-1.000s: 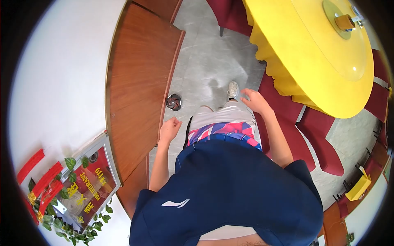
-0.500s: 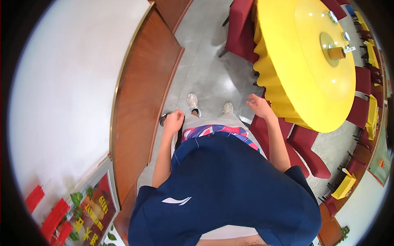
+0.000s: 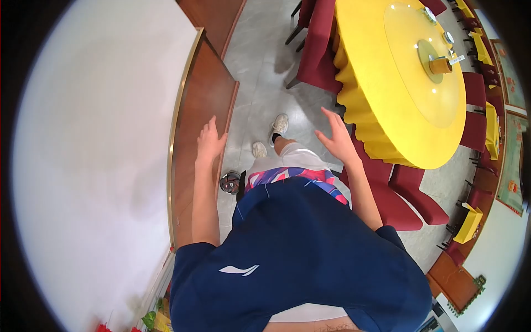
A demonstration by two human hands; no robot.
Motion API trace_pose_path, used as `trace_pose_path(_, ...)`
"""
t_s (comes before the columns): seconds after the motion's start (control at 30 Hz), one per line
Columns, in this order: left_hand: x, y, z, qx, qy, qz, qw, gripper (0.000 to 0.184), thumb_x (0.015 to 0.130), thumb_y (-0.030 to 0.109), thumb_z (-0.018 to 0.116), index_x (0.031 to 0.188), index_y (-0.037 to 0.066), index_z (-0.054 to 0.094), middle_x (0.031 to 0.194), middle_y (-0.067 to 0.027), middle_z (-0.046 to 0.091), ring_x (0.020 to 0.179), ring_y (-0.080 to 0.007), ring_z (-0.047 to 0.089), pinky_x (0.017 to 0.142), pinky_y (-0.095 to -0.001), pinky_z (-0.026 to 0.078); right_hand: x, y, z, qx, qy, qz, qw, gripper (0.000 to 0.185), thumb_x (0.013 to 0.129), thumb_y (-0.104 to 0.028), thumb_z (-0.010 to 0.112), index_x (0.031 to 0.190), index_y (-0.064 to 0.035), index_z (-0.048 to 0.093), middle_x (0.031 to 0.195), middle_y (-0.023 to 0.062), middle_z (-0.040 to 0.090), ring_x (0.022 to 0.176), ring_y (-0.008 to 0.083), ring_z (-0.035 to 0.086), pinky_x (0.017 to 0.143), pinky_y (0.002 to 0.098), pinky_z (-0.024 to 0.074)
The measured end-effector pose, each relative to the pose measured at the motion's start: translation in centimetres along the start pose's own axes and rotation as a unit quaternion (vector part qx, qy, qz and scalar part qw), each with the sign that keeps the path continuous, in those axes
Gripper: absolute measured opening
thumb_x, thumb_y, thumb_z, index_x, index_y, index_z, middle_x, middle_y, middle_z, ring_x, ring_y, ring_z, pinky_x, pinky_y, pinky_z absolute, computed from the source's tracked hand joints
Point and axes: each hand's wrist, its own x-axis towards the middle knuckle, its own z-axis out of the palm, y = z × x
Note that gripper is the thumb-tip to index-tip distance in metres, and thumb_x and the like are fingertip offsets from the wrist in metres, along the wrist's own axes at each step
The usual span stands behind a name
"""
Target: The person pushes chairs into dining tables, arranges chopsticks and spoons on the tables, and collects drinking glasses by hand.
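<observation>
My left hand (image 3: 210,141) is raised in front of the brown wood panelling (image 3: 202,99), its fingers apart and holding nothing. On the other side, my right hand (image 3: 338,137) has thumb and fingers spread, with nothing in it. It is nearest to the round table with the yellow cloth (image 3: 368,83), short of the cloth's hanging edge. Between the hands, my white shoes (image 3: 280,124) show on the grey floor (image 3: 251,72). A dark round object (image 3: 230,182) lies on the floor by the panelling, below my left hand.
Dark red chairs (image 3: 321,55) surround the table, two of them (image 3: 395,210) close on my right. A brown container (image 3: 441,66) stands at the table's centre. White wall (image 3: 99,138) runs along the left. Farther right are more yellow-covered tables (image 3: 469,224).
Both hands have opened and reach further forward. The feet have stepped. The table now appears further left, and the fire hydrant sign at lower left has nearly left the view.
</observation>
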Motion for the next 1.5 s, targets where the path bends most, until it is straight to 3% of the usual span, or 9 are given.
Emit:
trace_pose_path(0.07,2.4,1.7,-1.7,-0.008,0.001,0.002,1.0,0.086,0.083,0.023,0.07,0.151,0.007,0.02,0.129,-0.0247,0.051,0.117,-0.041,0.052,0.095,-0.0531,0.043,2.5,0.4,-1.1,-0.011,0.029,-0.002,1.0,0.067,0.084,-0.018,0.067,0.143,-0.0055,0.038,0.133,0.022,0.049,0.123,0.0384,0.048,0.104,0.0404,0.0402)
trace_pose_path(0.17,5.4,4.5,-3.1,-0.024,0.006,0.026,0.999,0.098,0.081,0.02,0.072,0.154,0.008,0.008,0.129,-0.0265,0.049,0.117,-0.0425,0.051,0.096,-0.0531,0.042,5.6,1.0,-2.1,0.014,0.109,0.007,0.994,0.077,0.083,-0.019,0.068,0.148,-0.0059,0.029,0.134,0.0239,0.048,0.124,0.0399,0.047,0.103,0.0419,0.0401)
trace_pose_path(0.3,9.6,9.6,-5.2,-0.038,0.004,0.14,0.989,0.102,0.078,0.014,0.075,0.154,0.006,0.006,0.128,-0.0264,0.049,0.116,-0.0435,0.05,0.096,-0.0489,0.043,9.2,2.9,-2.4,0.022,0.172,0.028,0.984,0.079,0.082,-0.019,0.069,0.148,-0.005,0.029,0.133,0.0234,0.048,0.122,0.0404,0.048,0.103,0.043,0.0406)
trace_pose_path(0.47,14.4,15.8,-7.6,-0.042,-0.013,0.175,0.984,0.101,0.08,0.011,0.072,0.155,0.01,0.004,0.134,-0.0267,0.046,0.125,-0.043,0.045,0.104,-0.0466,0.04,12.7,5.3,-3.1,0.026,0.151,0.055,0.987,0.084,0.081,-0.02,0.07,0.15,-0.0048,0.025,0.133,0.0246,0.047,0.12,0.0415,0.049,0.099,0.0433,0.0434)
trace_pose_path(0.57,17.1,17.8,-8.4,-0.022,-0.006,0.207,0.978,0.102,0.078,0.012,0.073,0.155,0.008,0.006,0.13,-0.0257,0.048,0.12,-0.0426,0.047,0.1,-0.0471,0.042,14.6,6.2,-3.4,0.038,0.132,0.082,0.987,0.09,0.084,-0.022,0.068,0.153,-0.0053,0.012,0.136,0.0273,0.043,0.125,0.0418,0.046,0.102,0.0426,0.0408)
trace_pose_path(0.73,22.8,19.8,-9.4,-0.012,-0.023,0.23,0.973,0.102,0.078,0.01,0.074,0.155,0.009,0.006,0.133,-0.0252,0.047,0.124,-0.0428,0.046,0.103,-0.0461,0.04,19.1,6.4,-4.8,0.049,0.187,0.157,0.968,0.1,0.082,-0.02,0.067,0.154,-0.005,-0.001,0.127,0.0304,0.044,0.108,0.0462,0.054,0.089,0.0465,0.0494)
trace_pose_path(1.03,35.8,20.4,-11.7,-0.034,-0.056,0.289,0.955,0.103,0.078,0.012,0.074,0.155,0.008,0.005,0.133,-0.0258,0.047,0.122,-0.0425,0.047,0.103,-0.0457,0.04,27.5,5.9,-4.5,0.04,0.206,0.224,0.952,0.102,0.079,-0.021,0.069,0.154,-0.005,0.001,0.131,0.0311,0.042,0.11,0.0468,0.055,0.09,0.0471,0.05)
trace_pose_path(1.1,38.5,20.3,-12.2,-0.052,-0.016,0.327,0.944,0.101,0.078,0.016,0.074,0.153,0.003,0.008,0.126,-0.0267,0.051,0.115,-0.0432,0.05,0.099,-0.0465,0.043,29.2,5.7,-4.2,0.028,0.197,0.232,0.952,0.102,0.079,-0.022,0.07,0.154,-0.0055,0.002,0.131,0.0307,0.042,0.11,0.0465,0.054,0.091,0.0472,0.0495)
trace_pose_path(1.5,48.1,19.5,-14.2,-0.089,-0.039,0.243,0.965,0.098,0.082,0.017,0.071,0.154,0.003,0.006,0.13,-0.0298,0.048,0.119,-0.0444,0.049,0.101,-0.0462,0.041,37.6,6.9,-2.3,-0.085,0.15,0.284,0.943,0.107,0.073,-0.025,0.076,0.154,-0.0066,0.008,0.133,0.0288,0.043,0.112,0.0471,0.053,0.093,0.0487,0.0476)
